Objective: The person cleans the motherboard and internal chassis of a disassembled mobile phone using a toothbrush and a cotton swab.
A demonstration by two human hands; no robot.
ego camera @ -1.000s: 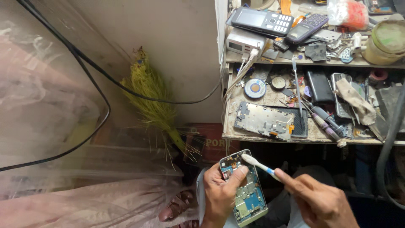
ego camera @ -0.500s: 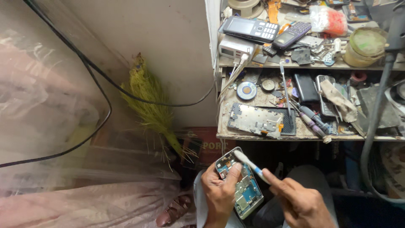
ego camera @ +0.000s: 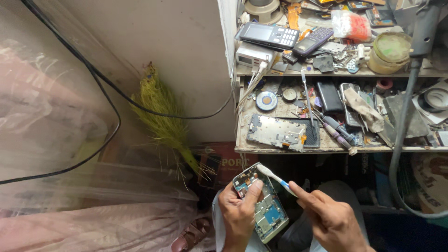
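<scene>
Cluttered table [ego camera: 284, 148]: bare phone frame [ego camera: 280, 132] at front edge, screwdrivers [ego camera: 337, 130] just right of it, round disc [ego camera: 266, 101] behind it.

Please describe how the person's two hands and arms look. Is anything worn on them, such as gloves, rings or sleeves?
Both the left hand and the right hand are bare: no gloves, and no rings or watch show on the visible fingers or wrists. No sleeves reach the wrists; the forearms leave the picture at its bottom edge, so anything worn higher up is out of view.

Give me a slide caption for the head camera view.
Left hand holds an opened phone with bare circuit board; right hand brushes it with a white-and-blue toothbrush.
</scene>
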